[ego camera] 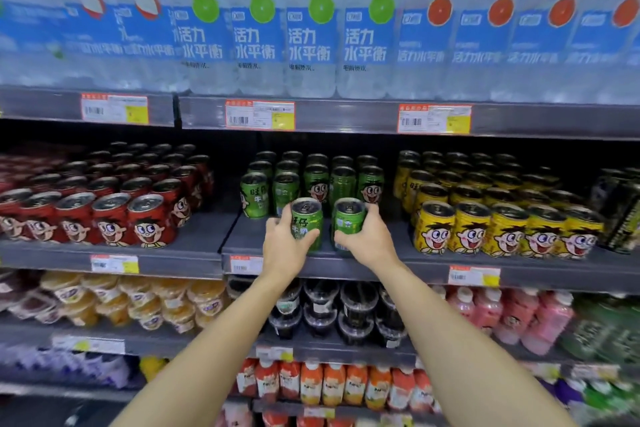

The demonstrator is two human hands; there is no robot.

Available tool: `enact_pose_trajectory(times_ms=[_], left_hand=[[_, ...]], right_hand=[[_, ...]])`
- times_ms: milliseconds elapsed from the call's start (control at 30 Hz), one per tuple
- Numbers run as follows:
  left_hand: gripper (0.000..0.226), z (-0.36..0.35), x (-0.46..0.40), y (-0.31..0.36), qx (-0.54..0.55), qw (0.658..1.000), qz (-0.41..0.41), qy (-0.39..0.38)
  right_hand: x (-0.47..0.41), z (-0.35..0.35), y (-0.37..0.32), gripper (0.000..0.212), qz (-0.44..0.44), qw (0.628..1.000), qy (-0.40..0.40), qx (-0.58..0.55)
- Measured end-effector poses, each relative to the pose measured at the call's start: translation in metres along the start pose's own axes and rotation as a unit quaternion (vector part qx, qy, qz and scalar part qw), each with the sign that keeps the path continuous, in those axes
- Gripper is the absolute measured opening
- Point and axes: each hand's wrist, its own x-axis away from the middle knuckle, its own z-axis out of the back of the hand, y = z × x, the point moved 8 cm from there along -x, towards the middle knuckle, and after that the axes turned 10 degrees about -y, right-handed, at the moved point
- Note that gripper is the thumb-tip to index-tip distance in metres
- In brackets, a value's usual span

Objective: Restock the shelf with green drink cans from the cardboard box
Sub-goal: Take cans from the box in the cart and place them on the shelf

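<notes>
My left hand point(284, 246) grips a green drink can point(307, 220), upright, at the front of the grey shelf point(388, 262). Beside it, my right hand point(365, 241) grips a second green can point(348, 224), also upright. Both cans stand in front of several rows of green cans point(313, 180) further back on the same shelf. I cannot tell if the held cans touch the shelf board. The cardboard box is out of view.
Red cans point(114, 215) fill the shelf to the left, yellow cans point(502, 218) to the right. Water bottle packs point(311, 28) stand on the shelf above. Fruit cups, dark jelly cups point(343, 308) and pink bottles sit on the shelf below.
</notes>
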Motion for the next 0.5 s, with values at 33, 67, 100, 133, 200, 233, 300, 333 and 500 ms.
enact_pose_trajectory(times_ms=[33, 67, 100, 133, 200, 233, 300, 333, 500], left_hand=[[0.083, -0.001, 0.000, 0.001, -0.001, 1.000, 0.002, 0.001], [0.083, -0.001, -0.001, 0.002, -0.003, 1.000, 0.000, 0.003], [0.082, -0.001, -0.002, 0.004, -0.010, 1.000, -0.004, 0.007], [0.082, -0.001, -0.002, 0.006, -0.021, 1.000, -0.006, 0.010], [0.077, 0.000, -0.006, 0.006, -0.042, 0.999, 0.001, 0.020], [0.075, 0.000, -0.009, 0.005, -0.042, 0.999, 0.007, 0.028], [0.070, 0.001, -0.013, 0.003, -0.007, 0.999, 0.013, 0.046], [0.066, 0.001, -0.014, 0.003, 0.014, 0.999, 0.012, 0.051], [0.052, -0.005, -0.030, 0.009, 0.012, 0.998, 0.020, 0.066]], right_hand=[[0.002, -0.001, 0.001, 0.074, 0.000, 1.000, 0.005, -0.001], [0.004, -0.002, 0.001, 0.076, 0.001, 1.000, 0.010, -0.004], [0.005, -0.002, 0.002, 0.077, 0.002, 1.000, 0.013, -0.009], [0.006, -0.002, 0.003, 0.078, 0.005, 1.000, 0.015, -0.015], [0.006, -0.003, 0.005, 0.079, 0.008, 1.000, 0.013, -0.024], [0.006, -0.003, 0.006, 0.079, 0.008, 1.000, 0.009, -0.027], [0.004, -0.004, 0.009, 0.080, 0.006, 1.000, 0.003, -0.031], [0.003, -0.004, 0.010, 0.080, 0.006, 1.000, 0.003, -0.031], [0.002, -0.003, 0.011, 0.078, 0.009, 0.999, 0.003, -0.043]])
